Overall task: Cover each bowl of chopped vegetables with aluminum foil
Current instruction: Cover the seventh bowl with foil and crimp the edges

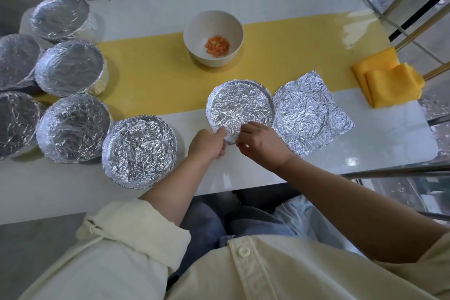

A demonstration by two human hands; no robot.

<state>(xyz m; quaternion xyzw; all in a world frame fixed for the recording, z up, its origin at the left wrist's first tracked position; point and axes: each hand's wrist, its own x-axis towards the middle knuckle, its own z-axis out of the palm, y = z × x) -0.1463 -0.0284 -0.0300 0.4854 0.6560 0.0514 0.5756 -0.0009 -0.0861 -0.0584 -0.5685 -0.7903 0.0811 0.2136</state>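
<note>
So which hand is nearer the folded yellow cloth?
The right hand. It pinches the near edge of the round foil piece, left of the folded yellow cloth. The left hand holds the same edge, farther left.

The table [243, 2] is glossy white with a broad mustard-yellow band [155, 75] running across it. On that band, the open bowl [213, 41] is pale cream, holding orange diced pieces [217, 49] with a fleck of green. The foil covers [140, 151] are crinkled silver, as are the round foil piece [239, 105] and the flat sheet [311, 114]. The folded cloth [388, 80] is bright yellow-orange. The person's shirt [243, 275] is cream; the trousers [209, 224] are blue denim.
</note>
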